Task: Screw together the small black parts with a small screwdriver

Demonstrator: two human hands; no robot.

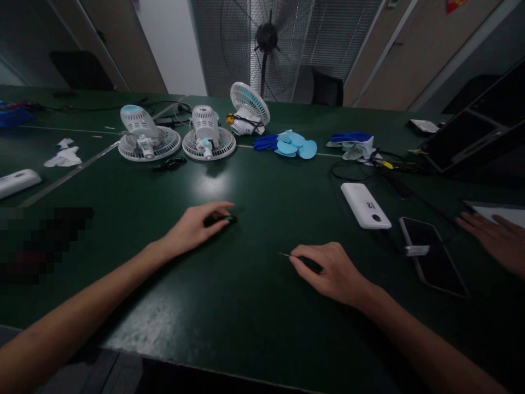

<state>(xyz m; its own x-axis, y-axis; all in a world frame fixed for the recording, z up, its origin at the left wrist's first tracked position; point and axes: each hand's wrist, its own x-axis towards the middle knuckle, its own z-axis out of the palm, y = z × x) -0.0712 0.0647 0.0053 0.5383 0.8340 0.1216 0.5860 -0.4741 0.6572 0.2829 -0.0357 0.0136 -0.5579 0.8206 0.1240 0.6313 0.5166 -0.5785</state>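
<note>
My left hand (197, 225) rests over the dark green tabletop (254, 306), thumb and fingers curved round a small dark object (232, 219) that shows at the thumb tip. Its kind cannot be made out. To the right, my right hand (328, 271) is closed in a pinch, and a thin metal tip (284, 254) pokes out between thumb and forefinger. The rest of that thin pointed tool is hidden by the fingers. Both hands are apart.
Beyond the hands stand white fan heads (209, 134), a light-blue fan blade (295, 145) and gloves (355, 143). A white power bank (365, 205) and a phone (435, 257) lie rightward. Another person's hand (498, 238) rests at the far right.
</note>
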